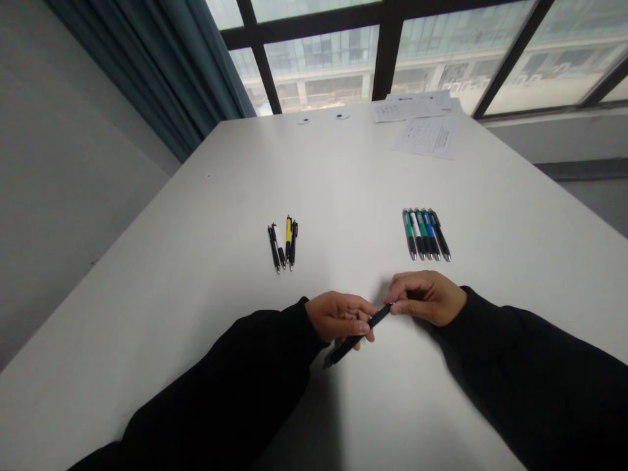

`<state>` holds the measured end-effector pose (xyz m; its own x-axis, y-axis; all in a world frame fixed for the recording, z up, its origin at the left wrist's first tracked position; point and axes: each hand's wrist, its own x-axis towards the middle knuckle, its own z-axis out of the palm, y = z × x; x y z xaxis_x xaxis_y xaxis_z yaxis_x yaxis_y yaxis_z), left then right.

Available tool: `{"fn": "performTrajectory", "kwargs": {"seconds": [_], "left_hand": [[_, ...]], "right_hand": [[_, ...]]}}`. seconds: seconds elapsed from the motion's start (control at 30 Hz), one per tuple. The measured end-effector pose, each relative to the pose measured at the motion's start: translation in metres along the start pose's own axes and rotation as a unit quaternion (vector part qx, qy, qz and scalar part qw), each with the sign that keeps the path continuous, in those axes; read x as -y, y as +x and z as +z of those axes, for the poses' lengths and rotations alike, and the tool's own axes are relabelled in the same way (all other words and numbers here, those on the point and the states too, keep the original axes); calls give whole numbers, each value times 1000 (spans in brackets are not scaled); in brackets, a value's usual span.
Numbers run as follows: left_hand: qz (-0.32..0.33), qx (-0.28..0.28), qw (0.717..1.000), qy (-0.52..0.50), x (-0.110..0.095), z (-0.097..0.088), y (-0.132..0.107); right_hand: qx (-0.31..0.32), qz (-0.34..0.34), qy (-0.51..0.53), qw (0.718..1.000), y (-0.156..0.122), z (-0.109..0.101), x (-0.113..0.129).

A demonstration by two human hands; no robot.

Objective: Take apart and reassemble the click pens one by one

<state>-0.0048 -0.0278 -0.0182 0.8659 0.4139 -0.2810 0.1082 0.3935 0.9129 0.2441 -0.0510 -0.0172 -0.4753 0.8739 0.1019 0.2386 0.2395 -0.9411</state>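
Observation:
A black retractable pen (356, 335) lies slanted across the space between my hands, low on the white table (186, 275). My left hand (338, 316) closes around the pen's middle, with the lower barrel sticking out below my fingers. My right hand (424, 297) pinches the pen's upper end between thumb and fingertips. Farther ahead stand apart a group of several pens with black, white and yellow barrels (283, 245) and a row of several pens with green, white and blue barrels (426, 234). Neither group touches my hands.
Printed paper sheets (429, 136) lie at the table's far right corner, with more sheets (407, 108) behind them. Two round cable grommets (338, 116) sit near the far edge. A large window (318, 59) and a blue curtain (167, 65) stand beyond the table.

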Motion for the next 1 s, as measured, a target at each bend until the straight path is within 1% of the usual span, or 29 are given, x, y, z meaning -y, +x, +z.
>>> {"fn": "performTrajectory", "kwargs": {"seconds": [0.13,0.23,0.3,0.37,0.43,0.47,0.53,0.6,0.67,0.77,0.83,0.87,0.93,1.0], "left_hand": [[-5,4,1000,12,0,0,0],[1,0,1000,14,0,0,0],[7,-6,1000,16,0,0,0],[7,-9,1000,22,-1,1,1],[1,-8,1000,24,-1,1,1],[-2,-7,1000,22,-1,1,1],[-6,-2,1000,17,-1,1,1],[-5,2,1000,13,0,0,1],[0,3,1000,12,0,0,2],[2,-2,1000,14,0,0,2],[1,1,1000,10,-1,1,2],[2,5,1000,6,-2,1,2],[5,10,1000,1,-2,1,2],[6,6,1000,3,-2,1,2]], "right_hand": [[36,-49,-55,997,2,2,4],[38,-69,-50,996,1,3,8],[23,-49,-8,999,-1,4,10],[14,-6,36,999,-3,4,11],[21,34,41,998,-4,4,13],[26,43,21,999,-4,5,13],[31,38,-39,998,-3,5,15],[22,8,-75,997,-3,7,17],[7,-12,-55,998,-3,7,18],[5,15,-13,1000,-4,7,17],[15,35,-40,998,-4,7,16],[19,35,-61,997,-4,7,15],[21,13,-82,996,-4,7,14],[13,-7,-59,998,-4,7,14]]}}
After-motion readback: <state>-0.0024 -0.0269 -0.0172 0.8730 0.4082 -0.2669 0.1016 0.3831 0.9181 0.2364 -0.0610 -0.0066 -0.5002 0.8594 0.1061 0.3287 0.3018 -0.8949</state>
